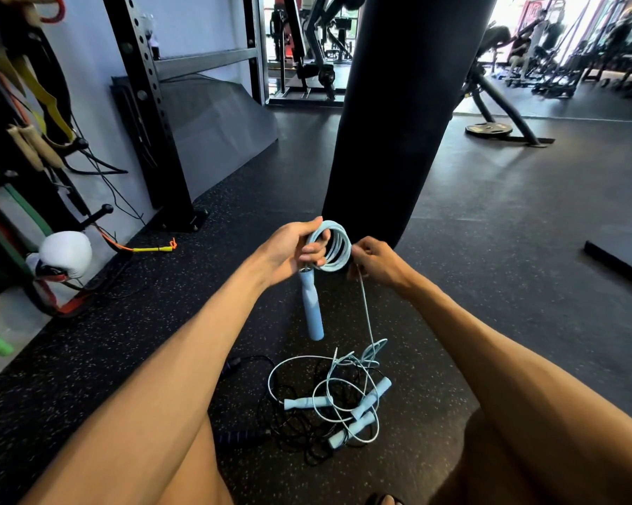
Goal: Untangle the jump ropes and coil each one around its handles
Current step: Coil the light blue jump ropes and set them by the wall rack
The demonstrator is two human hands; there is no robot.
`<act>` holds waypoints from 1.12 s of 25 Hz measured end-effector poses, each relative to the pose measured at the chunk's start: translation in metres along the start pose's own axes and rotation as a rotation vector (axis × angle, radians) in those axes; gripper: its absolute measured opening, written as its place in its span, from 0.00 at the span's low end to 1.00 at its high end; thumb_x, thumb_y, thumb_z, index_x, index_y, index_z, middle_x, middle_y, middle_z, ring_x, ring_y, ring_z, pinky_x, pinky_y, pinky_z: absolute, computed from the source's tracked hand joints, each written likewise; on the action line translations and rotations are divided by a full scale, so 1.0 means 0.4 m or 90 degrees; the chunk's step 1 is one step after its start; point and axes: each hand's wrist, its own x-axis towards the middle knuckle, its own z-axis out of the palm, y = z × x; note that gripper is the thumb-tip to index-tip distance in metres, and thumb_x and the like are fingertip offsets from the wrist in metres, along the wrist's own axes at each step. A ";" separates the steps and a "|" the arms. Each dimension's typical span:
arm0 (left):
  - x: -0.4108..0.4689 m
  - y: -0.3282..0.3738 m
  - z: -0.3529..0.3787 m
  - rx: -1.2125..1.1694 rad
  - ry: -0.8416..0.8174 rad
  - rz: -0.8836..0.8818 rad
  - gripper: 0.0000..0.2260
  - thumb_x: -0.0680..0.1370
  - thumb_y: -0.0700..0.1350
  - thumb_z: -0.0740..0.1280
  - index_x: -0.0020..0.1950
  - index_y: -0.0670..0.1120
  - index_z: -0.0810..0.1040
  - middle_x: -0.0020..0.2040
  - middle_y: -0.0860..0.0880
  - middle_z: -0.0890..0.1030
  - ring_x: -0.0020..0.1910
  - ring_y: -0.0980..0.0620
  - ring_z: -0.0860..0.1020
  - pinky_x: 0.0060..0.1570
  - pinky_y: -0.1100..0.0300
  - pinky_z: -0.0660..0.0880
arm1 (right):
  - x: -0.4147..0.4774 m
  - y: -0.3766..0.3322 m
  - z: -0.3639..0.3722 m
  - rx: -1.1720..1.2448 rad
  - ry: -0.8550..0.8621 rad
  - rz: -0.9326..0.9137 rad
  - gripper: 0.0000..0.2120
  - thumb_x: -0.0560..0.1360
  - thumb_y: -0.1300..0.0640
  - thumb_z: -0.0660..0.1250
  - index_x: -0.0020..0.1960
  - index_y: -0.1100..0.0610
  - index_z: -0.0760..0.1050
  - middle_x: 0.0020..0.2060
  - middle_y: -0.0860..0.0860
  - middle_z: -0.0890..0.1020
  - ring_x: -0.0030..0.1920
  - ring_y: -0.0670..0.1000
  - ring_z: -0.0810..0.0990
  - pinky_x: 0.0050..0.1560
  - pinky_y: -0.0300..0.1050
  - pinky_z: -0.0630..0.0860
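Two bare hands are up in the head view, both yours, just in front of the black punching bag (398,122). Your left hand (292,249) grips a coil (334,246) of light-blue jump rope: fingers curled through the loops, thumb pressed over the top. One light-blue handle (311,308) hangs straight down from under that hand, off the floor. Your right hand (376,262) sits just beside the coil, fingers curled in and pinching a single strand (367,315) of the same rope. That strand drops down to a tangled pile (329,395) on the speckled rubber floor (124,340) between your legs. Three more pale blue grips (307,402) lie in the pile, looped through with light-blue cord. A black rope (296,431) is mixed in under them, with a dark handle (234,437) at the near left and another (232,364) further back. Left edge: white boxing glove (64,255) and a black rack upright (150,114). Far right: a weight plate (488,129) flat on the floor.
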 end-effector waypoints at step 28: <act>0.042 -0.042 -0.060 0.538 0.392 0.257 0.09 0.80 0.41 0.62 0.44 0.39 0.77 0.30 0.48 0.79 0.27 0.52 0.78 0.33 0.57 0.76 | -0.058 -0.110 0.005 -0.008 -0.108 -0.074 0.12 0.81 0.55 0.63 0.52 0.62 0.81 0.31 0.51 0.72 0.30 0.46 0.70 0.29 0.40 0.69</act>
